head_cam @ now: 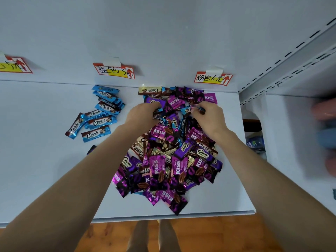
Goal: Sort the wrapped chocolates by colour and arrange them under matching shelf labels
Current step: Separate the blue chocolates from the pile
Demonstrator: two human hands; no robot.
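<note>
Wrapped chocolates in shiny foil (169, 160) lie in a mixed heap of magenta, purple, gold and a few blue pieces on the white shelf board (36, 170). The heap runs from the back panel almost to the front edge. Its far end sits between the middle red-and-yellow paper label (114, 70) and the right red-and-yellow paper label (212, 78), both taped to the back panel. A loose group of blue-wrapped Choco bars (99, 113) lies under the middle label, well apart from the heap on its left. A third paper label (14, 65) shows at the far left. A gold-wrapped Choco bar (150, 90) rests against the back panel at the heap's far edge. The left hand (143, 113) reaches into the back of the heap with its fingers curled down over a purple wrapper; I cannot tell whether it grips anything. The right hand (209, 115) is beside it, thumb and forefinger pinching a small bluish wrapped piece (199, 109) just above the pile. Below the shelf edge are a brown wooden floor (209, 233) and the person's bare feet (154, 237).
</note>
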